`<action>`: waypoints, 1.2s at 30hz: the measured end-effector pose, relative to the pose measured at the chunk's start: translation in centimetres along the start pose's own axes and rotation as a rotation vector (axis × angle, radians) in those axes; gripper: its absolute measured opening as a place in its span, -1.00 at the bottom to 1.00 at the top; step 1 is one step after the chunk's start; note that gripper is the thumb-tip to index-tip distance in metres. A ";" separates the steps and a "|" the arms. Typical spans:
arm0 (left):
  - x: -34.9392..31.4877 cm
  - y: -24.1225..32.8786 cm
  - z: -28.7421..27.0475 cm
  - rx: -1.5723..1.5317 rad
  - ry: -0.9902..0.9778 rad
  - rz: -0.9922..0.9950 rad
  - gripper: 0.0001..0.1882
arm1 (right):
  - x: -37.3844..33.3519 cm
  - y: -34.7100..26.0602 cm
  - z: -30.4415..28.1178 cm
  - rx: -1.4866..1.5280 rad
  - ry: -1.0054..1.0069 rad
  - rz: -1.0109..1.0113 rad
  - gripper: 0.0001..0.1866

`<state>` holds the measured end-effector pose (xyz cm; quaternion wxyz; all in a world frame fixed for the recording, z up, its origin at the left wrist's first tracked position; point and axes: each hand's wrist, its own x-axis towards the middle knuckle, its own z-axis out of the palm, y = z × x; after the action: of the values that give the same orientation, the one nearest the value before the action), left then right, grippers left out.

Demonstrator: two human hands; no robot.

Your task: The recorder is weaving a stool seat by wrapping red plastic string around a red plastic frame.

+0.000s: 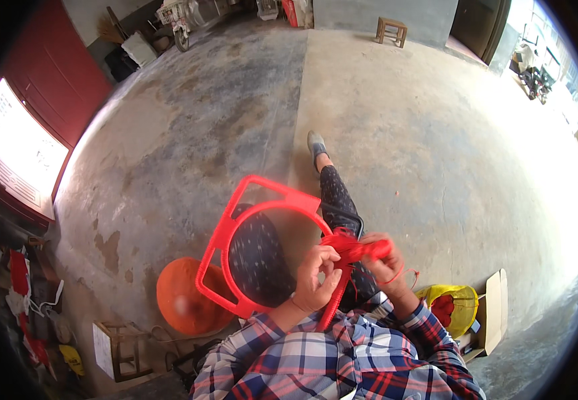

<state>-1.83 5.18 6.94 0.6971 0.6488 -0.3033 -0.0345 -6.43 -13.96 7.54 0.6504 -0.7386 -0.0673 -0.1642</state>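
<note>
A red frame (210,257), a round ring inside a squarish outline with open corners, lies tilted over my lap. Its surface looks wrapped in cord. At its right side sits a bunch of loose red cord (344,245). My left hand (314,279) has its fingers curled at the near left of that bunch, thumb close to the forefinger, closed on strands of it. Slightly blurred, my right hand (384,263) grips a thick red bundle of cord at the bunch's right. A thin strand loops down past the right wrist. My fingers partly hide where the cord meets the frame.
An orange round stool (186,300) stands left of my lap, with a small wooden frame (122,353) nearer. To the right are a yellow basket (464,310) with red material and an open cardboard box (496,313). A black bar (350,217) crosses my leg. A wooden stool (392,30) stands far off.
</note>
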 end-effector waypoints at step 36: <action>0.7 -2.4 -1.1 -1.003 0.016 -0.983 -0.40 | -4.9 3.8 -8.9 0.547 0.228 0.702 -0.50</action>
<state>0.07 5.44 4.99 0.8179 0.3113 0.0829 -0.4766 -11.20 -22.67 3.25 0.8410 -0.4951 0.2182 0.0095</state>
